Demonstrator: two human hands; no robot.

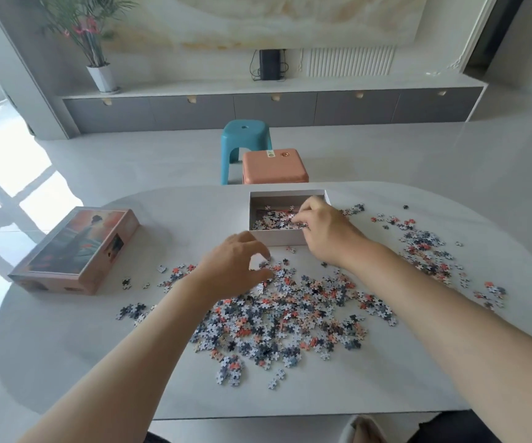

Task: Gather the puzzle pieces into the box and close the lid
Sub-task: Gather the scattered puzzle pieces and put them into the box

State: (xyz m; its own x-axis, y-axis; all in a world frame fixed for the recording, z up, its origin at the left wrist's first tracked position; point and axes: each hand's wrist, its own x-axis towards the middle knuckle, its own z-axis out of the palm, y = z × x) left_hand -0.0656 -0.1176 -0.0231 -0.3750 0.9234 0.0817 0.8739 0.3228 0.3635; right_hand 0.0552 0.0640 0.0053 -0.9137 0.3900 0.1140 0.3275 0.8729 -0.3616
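An open white box (277, 238) stands at the far middle of the table with several puzzle pieces inside. My right hand (325, 231) reaches over its right front corner, fingers bunched on pieces just above the box floor. My left hand (236, 266) rests on the table in front of the box, fingers curled around pieces at the top of the big loose pile of puzzle pieces (290, 318). A second scatter of pieces (428, 251) lies to the right. The pink picture lid (79, 251) lies face up at the left.
The white oval table (66, 346) has a few stray pieces near its left middle. Beyond its far edge stand an orange stool (274, 167) and a teal stool (245, 139). A low grey cabinet and a potted plant line the back wall.
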